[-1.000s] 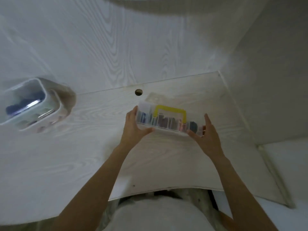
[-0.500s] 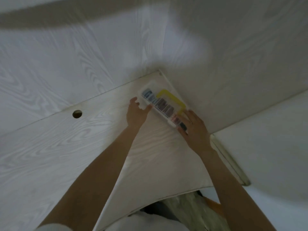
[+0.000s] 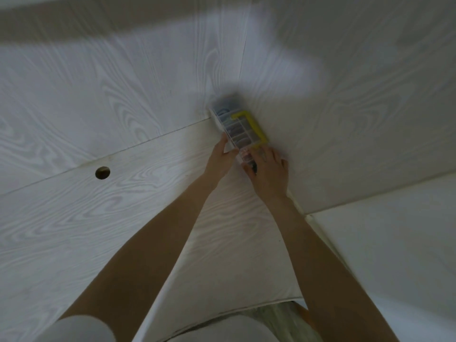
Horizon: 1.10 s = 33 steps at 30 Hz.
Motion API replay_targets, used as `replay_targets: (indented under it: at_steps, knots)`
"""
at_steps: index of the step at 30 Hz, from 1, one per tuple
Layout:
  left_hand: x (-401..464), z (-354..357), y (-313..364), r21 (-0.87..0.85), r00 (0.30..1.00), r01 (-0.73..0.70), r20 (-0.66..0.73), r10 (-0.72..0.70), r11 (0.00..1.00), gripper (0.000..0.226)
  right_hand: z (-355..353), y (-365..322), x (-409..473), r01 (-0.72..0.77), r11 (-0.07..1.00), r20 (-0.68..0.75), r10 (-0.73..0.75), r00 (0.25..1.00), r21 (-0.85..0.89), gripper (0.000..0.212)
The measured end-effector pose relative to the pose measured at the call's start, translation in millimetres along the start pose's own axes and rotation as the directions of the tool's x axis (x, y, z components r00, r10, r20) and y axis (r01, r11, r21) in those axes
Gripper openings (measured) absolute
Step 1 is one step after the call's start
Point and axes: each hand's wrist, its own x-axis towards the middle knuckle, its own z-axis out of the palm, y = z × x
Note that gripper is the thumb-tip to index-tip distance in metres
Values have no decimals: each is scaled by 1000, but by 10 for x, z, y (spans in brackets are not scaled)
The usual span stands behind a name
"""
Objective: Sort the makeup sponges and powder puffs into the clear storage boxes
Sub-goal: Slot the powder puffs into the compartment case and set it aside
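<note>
A clear storage box (image 3: 237, 127) with a yellow handle (image 3: 251, 124) sits in the far corner of the white desk (image 3: 123, 218), against the walls. My left hand (image 3: 220, 160) and right hand (image 3: 267, 172) clasp its near end between them.

A clear box (image 3: 237, 129) with a yellow handle (image 3: 253, 125) is seen right of frame centre, tucked into the corner where the desk (image 3: 123, 218) meets two wood-grain walls. Its near end is gripped by the left hand (image 3: 220, 160) and the right hand (image 3: 267, 172). Dark, blurred contents are divided into compartments. A round hole (image 3: 102, 173) is seen at left.
</note>
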Motion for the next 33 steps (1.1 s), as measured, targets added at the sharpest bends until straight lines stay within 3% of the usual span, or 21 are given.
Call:
replay_targets:
  at_steps: [3, 6, 9, 12, 16, 19, 24, 27, 28, 30, 33]
  knots:
    - [5, -155, 75, -18, 998, 33, 52, -32, 999, 50, -2, 8, 6, 0, 998, 84, -6, 996, 65, 53]
    - [-69, -338, 109, 104, 1000, 9, 7, -10, 995, 43, -35, 30, -113, 64, 996, 173, -75, 982, 69, 56]
    - [-462, -637, 44, 299, 987, -92, -101, 128, 950, 33, -111, -200, -352, 167, 977, 70, -177, 982, 134, 48]
    - [-1121, -1092, -177, 492, 929, -142, -233, 287, 859, 26, -150, -665, -685, 255, 944, -5, -259, 966, 208, 32]
    - [-1970, -1853, -750, 540, 849, -62, -414, 329, 839, 26, -156, -1468, -1023, 271, 896, 159, -342, 926, 353, 19]
    - [-2648, -2569, -1134, 428, 698, 10, -650, 301, 904, 23, -90, -2231, -1211, 300, 831, 282, -463, 840, 469, 24]
    - [-3463, -3699, -1555, 380, 392, 65, -860, 326, 923, 25, -27, -3498, -1433, 210, 711, 391, -580, 714, 671, 29]
    - [-3690, -4350, -1733, 97, 232, -16, -968, 98, 995, 35, 62, -4255, -1454, 86, 669, 453, -586, 672, 738, 32]
    - [-3721, -4583, -1774, -46, 237, -52, -971, -33, 998, 40, 97, -4528, -1449, 32, 659, 477, -577, 663, 752, 34]
    - [-3704, -4987, -1826, -321, 365, -76, -890, -273, 944, 54, 171, -5006, -1407, -95, 631, 532, -553, 641, 770, 39]
    - [-3609, -5404, -1885, -462, 557, 21, -731, -394, 887, 68, 310, -5554, -1311, -246, 591, 593, -510, 623, 768, 49]
